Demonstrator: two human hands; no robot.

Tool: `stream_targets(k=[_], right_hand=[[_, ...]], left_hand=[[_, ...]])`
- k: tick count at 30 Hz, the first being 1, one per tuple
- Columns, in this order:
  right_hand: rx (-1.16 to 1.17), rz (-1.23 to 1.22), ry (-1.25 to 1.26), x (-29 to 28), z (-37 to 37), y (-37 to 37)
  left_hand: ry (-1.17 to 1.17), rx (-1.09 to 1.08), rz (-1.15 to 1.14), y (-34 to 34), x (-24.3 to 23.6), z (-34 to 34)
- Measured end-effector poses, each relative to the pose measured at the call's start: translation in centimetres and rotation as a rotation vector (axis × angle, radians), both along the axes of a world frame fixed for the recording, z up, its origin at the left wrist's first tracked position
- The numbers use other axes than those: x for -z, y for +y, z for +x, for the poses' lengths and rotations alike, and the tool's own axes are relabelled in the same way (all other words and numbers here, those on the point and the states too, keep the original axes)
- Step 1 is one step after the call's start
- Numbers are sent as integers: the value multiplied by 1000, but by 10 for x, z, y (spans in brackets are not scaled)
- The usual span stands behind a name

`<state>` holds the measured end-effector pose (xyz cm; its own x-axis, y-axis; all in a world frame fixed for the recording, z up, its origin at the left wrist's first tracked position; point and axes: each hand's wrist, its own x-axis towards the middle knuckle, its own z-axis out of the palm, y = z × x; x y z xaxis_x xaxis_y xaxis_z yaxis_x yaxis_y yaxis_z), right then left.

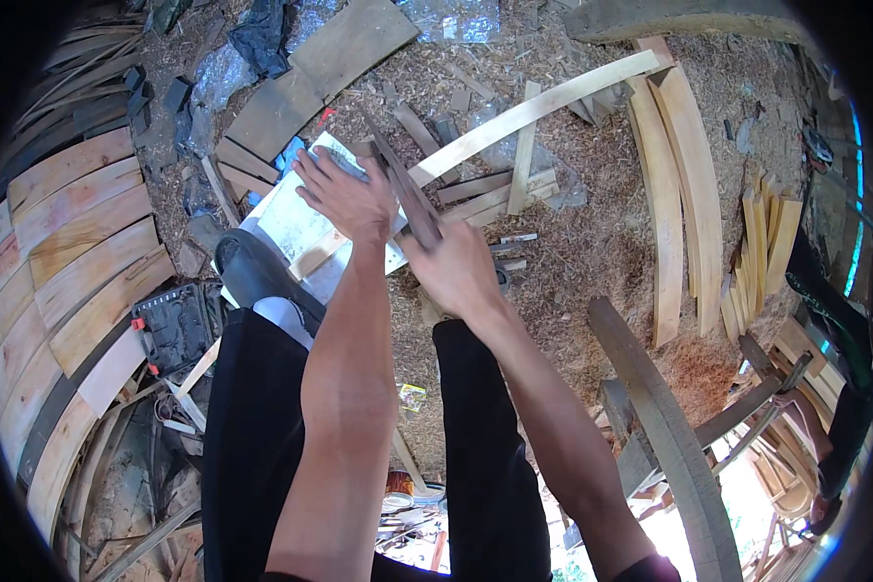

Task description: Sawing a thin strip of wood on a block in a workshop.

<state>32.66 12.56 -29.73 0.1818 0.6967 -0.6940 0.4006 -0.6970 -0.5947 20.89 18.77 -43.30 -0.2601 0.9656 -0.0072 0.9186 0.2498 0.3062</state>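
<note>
My left hand (354,194) has its fingers stretched apart, resting on or just over a wooden strip (315,254) that lies across a white board (279,228). My right hand (456,262) is closed round the lower end of a long, dark, narrow tool (398,170), apparently a saw, which points away from me beside my left fingers. A long pale curved strip (543,107) runs from there toward the upper right. My left foot, in a dark shoe (252,272), is at the board's lower left edge. Whatever is under my left palm is hidden.
Stacked planks (87,242) and an open tool case (170,330) are on the left. Curved boards (669,213) and short sticks (776,242) lie right. A weathered beam (650,407) rises at lower right. Another person's dark-clothed leg (839,349) shows at the right rim. Sawdust and offcuts cover the ground.
</note>
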Motion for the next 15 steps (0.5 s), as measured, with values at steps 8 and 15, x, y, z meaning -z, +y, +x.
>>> stream_targets(k=[8, 15], right_hand=[[38, -5, -13, -101, 23, -103], [17, 26, -42, -67, 15, -70]], left_hand=[[7, -20, 23, -2, -1, 1], [15, -15, 6, -1, -2, 1]])
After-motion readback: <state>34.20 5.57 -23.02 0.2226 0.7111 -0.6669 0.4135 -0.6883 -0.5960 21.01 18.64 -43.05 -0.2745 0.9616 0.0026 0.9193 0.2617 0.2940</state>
